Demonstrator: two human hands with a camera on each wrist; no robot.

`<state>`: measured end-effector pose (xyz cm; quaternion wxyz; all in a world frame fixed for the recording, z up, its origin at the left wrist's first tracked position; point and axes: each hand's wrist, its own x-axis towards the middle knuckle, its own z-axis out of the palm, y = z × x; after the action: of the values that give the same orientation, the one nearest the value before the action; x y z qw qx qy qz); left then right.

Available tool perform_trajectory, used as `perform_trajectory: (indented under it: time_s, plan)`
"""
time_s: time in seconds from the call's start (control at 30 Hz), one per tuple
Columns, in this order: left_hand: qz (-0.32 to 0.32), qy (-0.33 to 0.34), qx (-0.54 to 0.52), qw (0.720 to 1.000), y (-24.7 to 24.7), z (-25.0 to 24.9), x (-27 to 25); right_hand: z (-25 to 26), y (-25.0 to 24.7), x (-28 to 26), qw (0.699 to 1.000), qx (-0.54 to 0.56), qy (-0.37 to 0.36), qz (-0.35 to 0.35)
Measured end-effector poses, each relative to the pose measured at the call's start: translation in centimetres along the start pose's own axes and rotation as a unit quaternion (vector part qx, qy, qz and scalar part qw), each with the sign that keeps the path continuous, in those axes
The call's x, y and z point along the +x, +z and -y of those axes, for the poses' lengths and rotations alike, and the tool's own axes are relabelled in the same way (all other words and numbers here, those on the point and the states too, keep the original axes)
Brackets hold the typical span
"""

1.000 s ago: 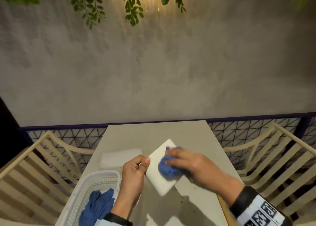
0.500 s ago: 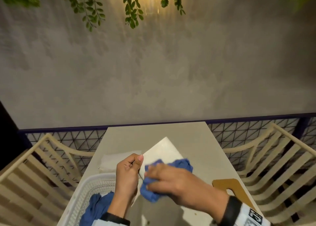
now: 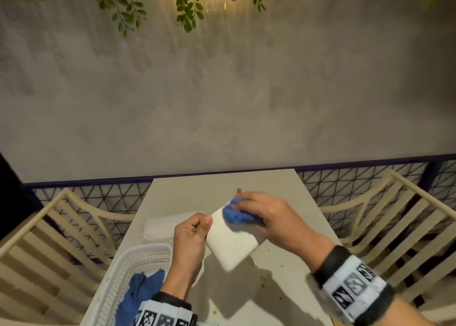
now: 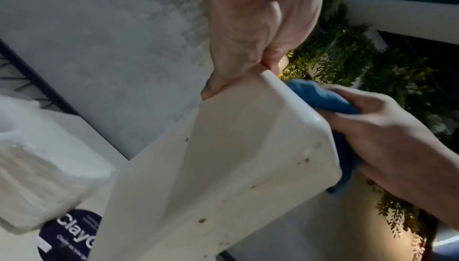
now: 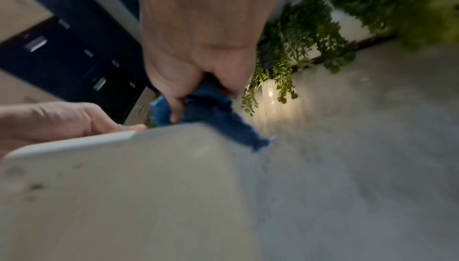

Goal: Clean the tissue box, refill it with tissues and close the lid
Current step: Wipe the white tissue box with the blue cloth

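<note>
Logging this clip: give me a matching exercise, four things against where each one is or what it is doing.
Things:
1. tissue box
2. blue cloth
3. tissue pack
4. second blue cloth

States:
A. lies in the white basket
B. pinched at one edge by the left hand
C. lies on the table
D. pressed onto the box by the right hand

Pairs: 1-B, 2-D, 3-C, 4-A

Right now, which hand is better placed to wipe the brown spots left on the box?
The right hand: it already grips the blue cloth against the white tissue box. The left hand pinches the box's edge, steadying it.
</note>
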<state>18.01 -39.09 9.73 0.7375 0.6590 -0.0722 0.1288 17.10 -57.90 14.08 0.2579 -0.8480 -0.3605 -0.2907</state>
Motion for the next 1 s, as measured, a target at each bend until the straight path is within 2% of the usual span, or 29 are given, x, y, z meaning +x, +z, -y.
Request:
perform_trajectory:
  time_s: [0.03, 0.07, 0.13, 0.17, 0.2, 0.3, 0.33, 0.37, 0.47, 0.5, 0.53, 0.6, 0.63, 0.67, 0.73, 0.77, 0.8, 0.87, 0.93, 1.0]
  plan:
    - [0.001, -0.004, -0.011, 1.000, 0.4, -0.2, -0.1, 0.7, 1.0, 1.0, 1.000, -0.002, 0.022, -0.016]
    - [-0.001, -0.009, -0.023, 1.000, 0.5, -0.3, -0.1, 1.7, 1.8, 1.4, 1.000, 0.011, 0.015, 0.001]
    - [0.000, -0.012, -0.028, 1.000, -0.3, -0.2, 0.0, 2.1, 2.0, -0.1, 0.992, 0.034, -0.079, 0.088]
    - [0.004, -0.011, -0.017, 1.000, -0.8, -0.2, -0.1, 1.6, 1.2, -1.3, 0.987, 0.037, -0.103, 0.118]
    - [0.011, -0.008, -0.007, 1.000, -1.2, 0.0, -0.1, 0.5, 0.4, -2.1, 0.988, 0.044, -0.094, 0.114]
    - [0.014, -0.016, 0.008, 1.000, -1.2, 0.6, -0.4, -1.6, 0.0, -0.8, 0.995, 0.068, 0.067, -0.007]
    - [0.006, -0.022, 0.005, 1.000, -1.0, 0.8, -0.3, -1.0, 0.5, 0.4, 0.993, 0.067, 0.094, -0.030]
    - [-0.005, -0.029, -0.013, 0.999, -1.0, 0.8, -0.1, -0.2, 1.3, 1.2, 0.994, 0.063, 0.082, -0.026]
    - [0.000, -0.035, -0.064, 0.997, -1.8, 0.7, 0.5, 1.0, 1.6, -0.3, 0.992, 0.061, -0.068, 0.087]
    - [0.009, -0.033, -0.056, 0.998, -2.0, 0.6, 0.5, 0.5, 0.9, -1.1, 0.989, 0.060, -0.079, 0.105]
    - [0.017, -0.033, -0.046, 0.998, -2.0, 0.7, 0.4, -0.4, 0.3, -1.4, 0.993, 0.058, -0.055, 0.087]
    - [0.017, -0.036, -0.042, 0.998, -1.7, 1.1, 0.2, -1.0, 0.0, -0.7, 0.997, 0.063, 0.048, -0.002]
    - [0.011, -0.041, -0.058, 0.997, -1.4, 1.2, 0.1, -0.5, 0.3, -0.1, 0.995, 0.065, 0.077, -0.028]
    - [-0.001, -0.049, -0.079, 0.996, -1.2, 1.2, 0.1, 0.2, 0.7, 0.5, 0.995, 0.063, 0.075, -0.022]
    - [-0.011, -0.057, -0.104, 0.993, -1.6, 1.3, 0.3, 1.0, 1.4, -0.1, 0.998, 0.038, -0.007, 0.042]
    - [-0.006, -0.057, -0.097, 0.994, -1.9, 1.4, 0.4, 0.7, 1.1, -1.0, 0.996, 0.031, -0.046, 0.076]
    - [0.003, -0.055, -0.076, 0.996, -2.2, 1.3, 0.3, 0.2, 0.6, -1.8, 0.995, 0.036, -0.047, 0.085]
    - [0.019, -0.045, -0.044, 0.998, -2.1, 1.3, 0.1, -1.2, 0.1, -2.2, 0.996, 0.079, 0.031, 0.019]
    - [-0.003, -0.046, -0.046, 0.998, -1.5, 1.3, 0.0, -0.8, 0.7, -0.9, 0.991, 0.093, 0.079, -0.051]
    - [-0.035, -0.063, -0.086, 0.994, -1.4, 1.3, 0.2, 0.5, 1.4, 0.0, 0.996, 0.078, 0.044, -0.027]
